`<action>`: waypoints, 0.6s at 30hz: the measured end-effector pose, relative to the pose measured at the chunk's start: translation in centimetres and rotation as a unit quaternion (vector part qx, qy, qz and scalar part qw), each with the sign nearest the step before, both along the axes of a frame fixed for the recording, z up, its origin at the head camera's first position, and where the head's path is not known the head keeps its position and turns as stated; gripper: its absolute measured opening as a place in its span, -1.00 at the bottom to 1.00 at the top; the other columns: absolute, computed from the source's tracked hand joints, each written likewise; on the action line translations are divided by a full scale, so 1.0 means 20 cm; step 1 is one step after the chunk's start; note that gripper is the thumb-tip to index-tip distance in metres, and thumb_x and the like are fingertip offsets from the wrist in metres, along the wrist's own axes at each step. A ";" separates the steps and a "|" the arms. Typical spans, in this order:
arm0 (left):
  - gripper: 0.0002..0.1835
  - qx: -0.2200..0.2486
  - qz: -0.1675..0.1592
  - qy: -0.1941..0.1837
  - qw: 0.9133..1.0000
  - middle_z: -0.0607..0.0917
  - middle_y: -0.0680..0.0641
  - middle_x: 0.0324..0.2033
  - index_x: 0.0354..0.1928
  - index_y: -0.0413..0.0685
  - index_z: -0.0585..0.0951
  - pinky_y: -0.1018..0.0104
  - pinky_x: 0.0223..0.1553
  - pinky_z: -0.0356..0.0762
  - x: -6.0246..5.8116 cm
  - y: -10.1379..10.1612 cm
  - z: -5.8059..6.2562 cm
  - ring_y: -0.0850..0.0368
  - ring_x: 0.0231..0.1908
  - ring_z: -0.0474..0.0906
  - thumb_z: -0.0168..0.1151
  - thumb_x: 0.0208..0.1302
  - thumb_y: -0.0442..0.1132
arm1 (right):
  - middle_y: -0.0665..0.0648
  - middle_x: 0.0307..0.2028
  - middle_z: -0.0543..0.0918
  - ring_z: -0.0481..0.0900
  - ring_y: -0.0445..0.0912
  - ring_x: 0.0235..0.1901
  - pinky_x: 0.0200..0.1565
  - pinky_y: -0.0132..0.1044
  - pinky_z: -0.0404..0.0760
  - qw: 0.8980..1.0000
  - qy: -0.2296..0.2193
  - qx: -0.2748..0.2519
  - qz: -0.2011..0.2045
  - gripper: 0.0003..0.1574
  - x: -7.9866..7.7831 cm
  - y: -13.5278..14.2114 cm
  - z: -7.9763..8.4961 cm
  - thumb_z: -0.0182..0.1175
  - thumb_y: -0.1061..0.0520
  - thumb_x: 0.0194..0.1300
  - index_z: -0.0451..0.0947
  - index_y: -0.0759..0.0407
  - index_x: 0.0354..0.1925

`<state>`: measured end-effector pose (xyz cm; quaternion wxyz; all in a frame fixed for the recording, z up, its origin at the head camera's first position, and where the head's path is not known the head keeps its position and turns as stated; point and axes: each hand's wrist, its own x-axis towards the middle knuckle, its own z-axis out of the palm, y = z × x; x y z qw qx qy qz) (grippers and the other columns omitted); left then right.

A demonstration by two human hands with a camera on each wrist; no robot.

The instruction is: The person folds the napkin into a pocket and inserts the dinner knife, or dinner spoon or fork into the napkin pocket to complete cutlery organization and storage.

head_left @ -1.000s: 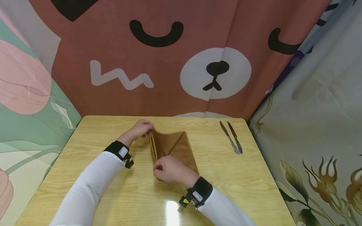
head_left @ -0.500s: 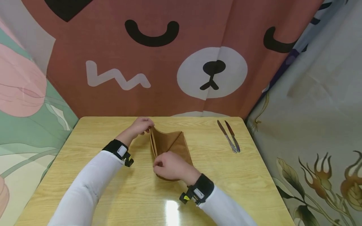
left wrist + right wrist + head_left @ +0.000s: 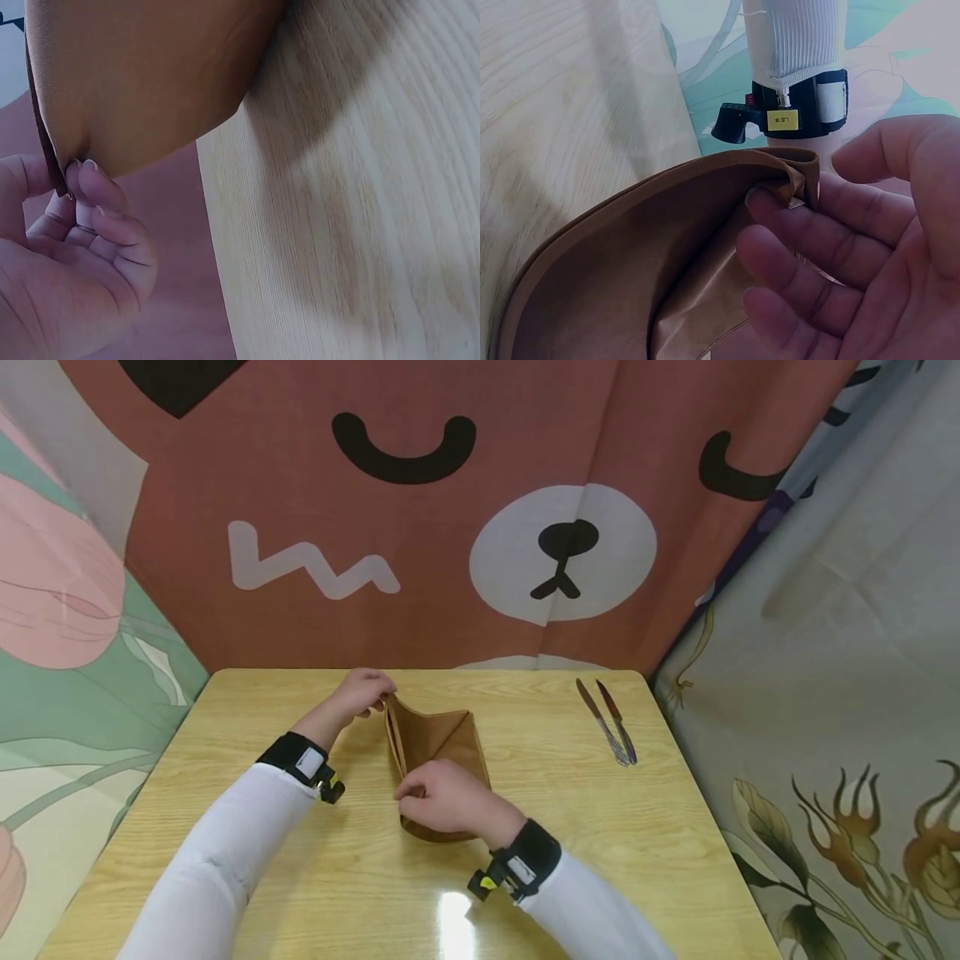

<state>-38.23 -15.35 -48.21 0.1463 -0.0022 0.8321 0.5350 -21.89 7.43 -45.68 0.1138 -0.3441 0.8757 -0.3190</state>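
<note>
A brown, leather-like folded pouch [image 3: 457, 735] stands on the table, its mouth parted. In the left wrist view my left hand [image 3: 82, 262] pinches a far upper corner of the pouch [image 3: 150, 75] between thumb and fingertips. My right hand [image 3: 446, 797] is at its near side, partly covering it in the head view. In the right wrist view, fingertips of the right hand [image 3: 840, 255] reach inside the folded rim of the pouch [image 3: 592, 247], fingers curled at the corner, with the thumb just outside it. The pouch's lower part is hidden there.
Two table knives [image 3: 603, 722] lie side by side at the back right of the wooden table [image 3: 585, 860]. A bear-patterned cloth [image 3: 300, 627] hangs along the table's far edge. A floral curtain [image 3: 825, 735] runs along the right side.
Against the table, both hands have shifted slightly left with the pouch. Its near side has rounded outward. The two knives lie as before; the camera view moved a little early on.
</note>
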 end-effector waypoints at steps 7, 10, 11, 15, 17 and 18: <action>-0.75 0.000 0.021 -0.002 1.000 0.58 0.00 -0.45 -0.17 -0.13 0.63 0.31 -0.55 0.34 0.02 -0.03 0.01 0.09 -0.47 0.54 0.15 0.32 -0.09 | -0.30 -0.26 0.69 0.50 -0.37 -0.47 -0.37 -0.48 0.48 1.000 -0.015 -0.009 0.006 -0.71 -0.01 -0.03 -0.01 0.13 0.00 0.28 0.73 -0.15 -0.11; -0.75 0.004 0.030 -0.007 1.000 0.59 0.01 -0.45 -0.18 -0.12 0.62 0.30 -0.54 0.35 0.02 -0.04 0.01 0.11 -0.48 0.54 0.15 0.32 -0.08 | -0.30 -0.32 0.67 0.44 -0.33 -0.59 -0.46 -0.45 0.45 1.000 -0.026 -0.010 0.009 -0.70 -0.01 -0.04 0.00 0.12 -0.01 0.29 0.72 -0.16 -0.08; -0.74 0.005 0.031 -0.007 0.999 0.58 0.01 -0.45 -0.17 -0.12 0.62 0.30 -0.53 0.36 0.02 -0.05 0.01 0.11 -0.47 0.54 0.15 0.32 -0.07 | -0.30 -0.34 0.67 0.40 -0.32 -0.63 -0.49 -0.44 0.43 0.999 -0.030 -0.012 0.010 -0.69 -0.01 -0.04 0.00 0.12 -0.01 0.30 0.72 -0.16 -0.07; -0.73 0.014 0.041 0.000 0.999 0.58 -0.01 -0.44 -0.14 -0.11 0.62 0.30 -0.55 0.36 0.04 -0.07 0.01 0.08 -0.45 0.54 0.12 0.35 -0.07 | -0.25 -0.52 0.59 0.27 -0.29 -0.75 -0.58 -0.42 0.36 0.999 -0.041 -0.016 0.017 -0.67 -0.01 -0.06 0.01 0.11 0.00 0.31 0.70 -0.15 -0.03; -0.72 0.018 0.049 0.007 0.999 0.58 -0.02 -0.44 -0.12 -0.13 0.63 0.30 -0.55 0.36 0.04 -0.08 0.01 0.08 -0.46 0.53 0.11 0.37 -0.08 | -0.23 -0.57 0.56 0.23 -0.29 -0.77 -0.59 -0.42 0.34 0.999 -0.040 -0.016 0.021 -0.66 -0.01 -0.07 0.02 0.11 -0.01 0.31 0.70 -0.16 -0.01; -0.72 0.021 0.056 0.010 0.998 0.57 -0.03 -0.45 -0.12 -0.13 0.63 0.30 -0.55 0.36 0.05 -0.09 0.01 0.07 -0.46 0.53 0.11 0.36 -0.08 | -0.22 -0.60 0.54 0.22 -0.30 -0.77 -0.59 -0.42 0.34 0.999 -0.039 -0.014 0.024 -0.66 -0.01 -0.07 0.03 0.10 -0.01 0.31 0.69 -0.16 -0.01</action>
